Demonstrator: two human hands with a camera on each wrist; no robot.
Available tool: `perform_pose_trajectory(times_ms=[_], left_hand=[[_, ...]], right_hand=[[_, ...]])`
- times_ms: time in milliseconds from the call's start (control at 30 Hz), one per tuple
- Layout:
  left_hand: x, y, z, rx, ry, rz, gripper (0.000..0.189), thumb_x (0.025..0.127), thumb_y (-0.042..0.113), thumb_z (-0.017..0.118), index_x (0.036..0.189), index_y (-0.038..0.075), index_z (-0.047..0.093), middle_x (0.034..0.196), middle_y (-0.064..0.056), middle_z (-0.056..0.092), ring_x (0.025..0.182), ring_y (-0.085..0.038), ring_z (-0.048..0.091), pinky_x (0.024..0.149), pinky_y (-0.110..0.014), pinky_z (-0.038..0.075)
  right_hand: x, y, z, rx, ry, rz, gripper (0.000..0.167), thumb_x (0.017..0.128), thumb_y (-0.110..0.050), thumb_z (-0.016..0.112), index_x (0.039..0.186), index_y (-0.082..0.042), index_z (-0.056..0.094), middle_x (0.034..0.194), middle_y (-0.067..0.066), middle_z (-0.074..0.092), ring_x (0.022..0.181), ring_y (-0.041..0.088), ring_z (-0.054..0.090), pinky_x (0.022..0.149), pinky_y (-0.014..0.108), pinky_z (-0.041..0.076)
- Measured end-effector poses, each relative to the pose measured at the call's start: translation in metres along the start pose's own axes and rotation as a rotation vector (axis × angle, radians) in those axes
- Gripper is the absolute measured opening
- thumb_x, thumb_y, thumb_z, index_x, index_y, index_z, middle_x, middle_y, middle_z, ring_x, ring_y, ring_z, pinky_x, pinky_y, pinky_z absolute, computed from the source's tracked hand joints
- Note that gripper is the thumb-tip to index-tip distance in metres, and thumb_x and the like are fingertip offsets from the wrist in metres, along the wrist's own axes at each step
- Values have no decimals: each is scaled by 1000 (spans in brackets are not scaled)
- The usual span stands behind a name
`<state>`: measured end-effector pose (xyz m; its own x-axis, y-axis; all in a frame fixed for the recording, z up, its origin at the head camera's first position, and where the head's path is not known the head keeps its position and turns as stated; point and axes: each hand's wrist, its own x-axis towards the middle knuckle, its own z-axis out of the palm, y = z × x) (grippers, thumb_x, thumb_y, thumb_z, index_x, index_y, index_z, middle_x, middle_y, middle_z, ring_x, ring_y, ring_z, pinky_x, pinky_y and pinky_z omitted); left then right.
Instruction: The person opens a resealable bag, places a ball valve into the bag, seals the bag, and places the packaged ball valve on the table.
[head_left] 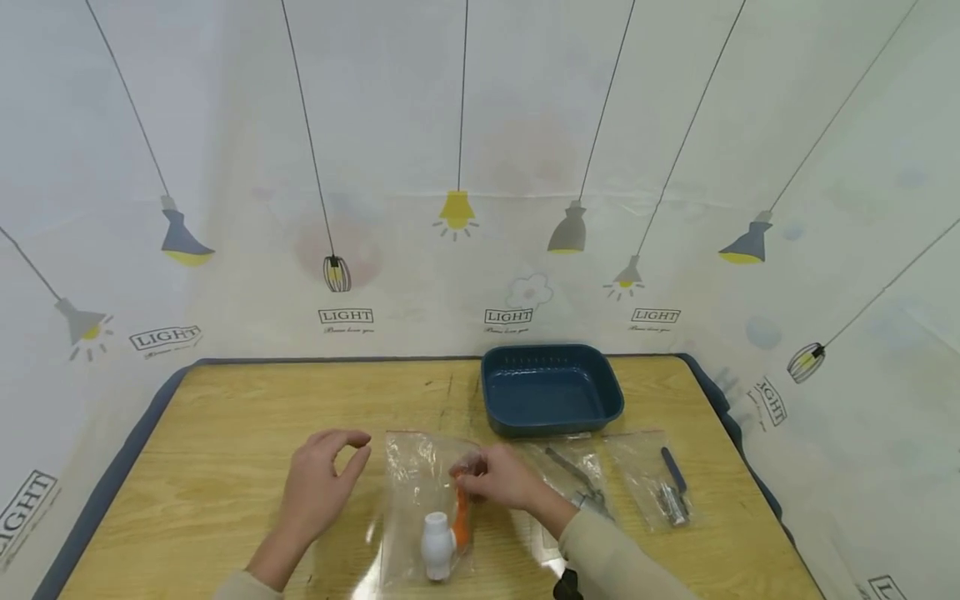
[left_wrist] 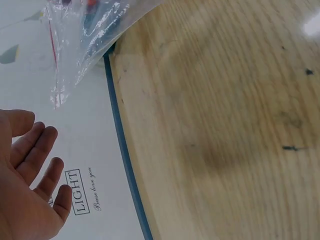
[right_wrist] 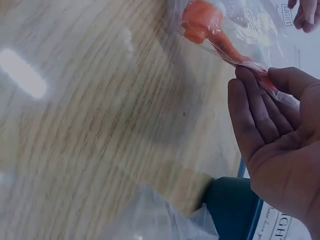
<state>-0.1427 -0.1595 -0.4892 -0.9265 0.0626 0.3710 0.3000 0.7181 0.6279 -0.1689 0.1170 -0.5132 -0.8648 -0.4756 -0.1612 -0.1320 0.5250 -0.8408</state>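
A clear zip bag [head_left: 412, 475] holds a white plastic ball valve [head_left: 437, 546] with an orange lever handle [head_left: 462, 521]. My right hand [head_left: 504, 477] pinches the end of that handle through the plastic, thumb against fingers. In the right wrist view the orange handle [right_wrist: 223, 44] and part of the bag appear raised above the wood. To the left of the bag is my left hand [head_left: 321, 479], its fingers loosely bent and apart from the bag. The left wrist view shows that hand [left_wrist: 32, 175] holding nothing, near the bag's red-edged top.
A dark blue basin [head_left: 551, 425] stands at the back right of the wooden table [head_left: 247, 417]. In front of it lies a clear bag with grey metal parts [head_left: 592, 500], partly behind my right forearm. Farther right, another bag holds a metal piece [head_left: 673, 504] and a blue handle [head_left: 673, 468].
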Motion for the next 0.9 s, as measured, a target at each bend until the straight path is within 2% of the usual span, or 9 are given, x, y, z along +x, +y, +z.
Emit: perform_pose_trajectory(times_ms=[267, 400, 600, 767, 900], left_hand=[[-7, -9, 1, 39, -39, -23, 13, 88, 15, 71, 101, 13, 73, 99, -1, 74, 110, -34, 62, 95, -63, 39], [-9, -12, 1, 61, -67, -52, 13, 89, 15, 70, 101, 13, 73, 100, -1, 74, 111, -34, 60, 94, -62, 39], [-14, -18, 2, 98, -111, -79, 14, 90, 18, 69, 101, 13, 73, 100, -1, 74, 112, -35, 60, 95, -62, 38], [-18, -23, 4, 115, -136, -87, 15, 90, 19, 68, 103, 13, 73, 102, -1, 74, 114, -35, 58, 96, -63, 37], [-21, -27, 5, 123, -147, -98, 18, 90, 19, 68, 106, 12, 71, 106, -3, 73, 115, -35, 57, 97, -64, 36]], right_hand=[[9, 1, 10, 91, -6, 79, 19, 86, -8, 66, 100, 3, 72, 75, 10, 69, 63, 11, 59, 57, 25, 51], [12, 1, 15, 55, -2, 105, 20, 85, -9, 67, 99, 3, 72, 75, 10, 70, 61, 10, 58, 54, 21, 46], [14, 5, 21, 13, 3, 146, 19, 86, -15, 69, 97, -1, 72, 74, 5, 70, 60, 9, 58, 55, 23, 46], [13, 8, 23, -25, 25, 148, 18, 86, -19, 70, 94, -3, 72, 78, 5, 71, 63, 7, 58, 58, 24, 47], [11, 8, 23, -88, 57, 140, 21, 86, -23, 70, 94, -3, 71, 79, 7, 74, 66, 10, 62, 60, 26, 48]])
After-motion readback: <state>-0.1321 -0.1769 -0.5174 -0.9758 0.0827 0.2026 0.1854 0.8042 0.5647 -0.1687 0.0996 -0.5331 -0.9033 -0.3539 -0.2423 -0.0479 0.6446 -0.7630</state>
